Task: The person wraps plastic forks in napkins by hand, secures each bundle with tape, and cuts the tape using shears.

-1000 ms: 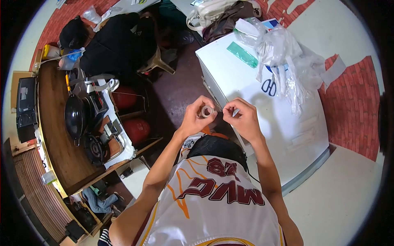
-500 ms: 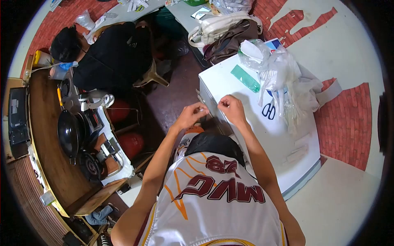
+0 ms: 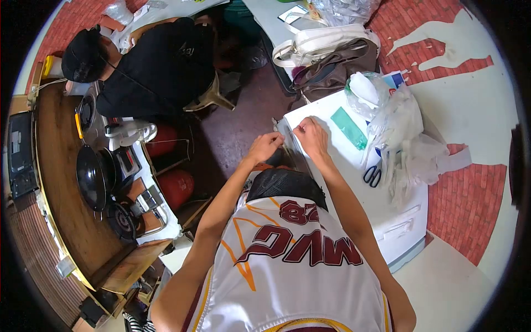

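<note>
My left hand [image 3: 266, 147] is closed, its fingertips pressed together beside the near edge of a white top [image 3: 343, 166]. Over that edge, my right hand [image 3: 312, 136] is also closed in a pinch. A small gap separates the two hands. Whatever the fingers hold, if anything, is too small or hidden to name. Right of my right hand lies a flat green strip [image 3: 349, 128]. Dark scissor handles [image 3: 372, 176] stick out from under crumpled clear and white plastic bags [image 3: 399, 124] on the same top.
A white bag [image 3: 326, 40] and a brown bag [image 3: 340, 66] lie beyond the top. At left, a person in black [image 3: 160, 69] sits on a plastic chair [image 3: 213, 98]. A wok [image 3: 90, 176] and a burner [image 3: 120, 220] stand along the left counter.
The view has turned, so the bags, scissors and green strip sit further right and lower. My left fingers have curled in more. Both hands stay close together at the edge.
</note>
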### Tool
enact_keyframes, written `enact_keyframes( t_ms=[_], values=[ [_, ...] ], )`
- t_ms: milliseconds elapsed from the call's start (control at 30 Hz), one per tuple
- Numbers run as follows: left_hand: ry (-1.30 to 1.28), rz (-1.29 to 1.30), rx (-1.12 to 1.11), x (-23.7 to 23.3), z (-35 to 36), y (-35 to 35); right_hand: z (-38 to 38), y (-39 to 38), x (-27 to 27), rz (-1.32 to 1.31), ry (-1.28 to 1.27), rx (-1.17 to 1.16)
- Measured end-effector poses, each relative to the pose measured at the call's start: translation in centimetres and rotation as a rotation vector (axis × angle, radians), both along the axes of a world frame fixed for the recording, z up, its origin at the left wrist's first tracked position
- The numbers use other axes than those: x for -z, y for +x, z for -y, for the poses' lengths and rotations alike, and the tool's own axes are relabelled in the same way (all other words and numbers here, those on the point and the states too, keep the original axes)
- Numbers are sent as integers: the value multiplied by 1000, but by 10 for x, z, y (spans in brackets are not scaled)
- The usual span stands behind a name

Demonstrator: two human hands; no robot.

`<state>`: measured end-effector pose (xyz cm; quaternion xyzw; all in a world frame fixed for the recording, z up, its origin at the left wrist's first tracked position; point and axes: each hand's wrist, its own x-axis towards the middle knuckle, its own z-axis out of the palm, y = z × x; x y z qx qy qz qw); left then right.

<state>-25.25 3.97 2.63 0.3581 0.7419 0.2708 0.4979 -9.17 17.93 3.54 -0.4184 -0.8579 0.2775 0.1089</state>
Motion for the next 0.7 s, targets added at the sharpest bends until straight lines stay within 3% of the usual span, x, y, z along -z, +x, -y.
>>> enact_keyframes(
  t_ms=[133, 333, 433, 600, 700],
  values=[
    [-16, 52, -29, 12, 0, -1, 1, -9, -12, 104, 14, 113],
    [64, 142, -30, 34, 4, -3, -17, 2, -4, -31, -245, 85],
    [95, 198, -63, 35, 4, -3, -10, 4, -22, -30, -198, 67],
    [230, 316, -67, 46, 8, -1, -12, 2, -8, -17, -323, 224],
    [184, 318, -25, 47, 4, -5, 1, 19, 5, -95, -128, 316]
  ],
)
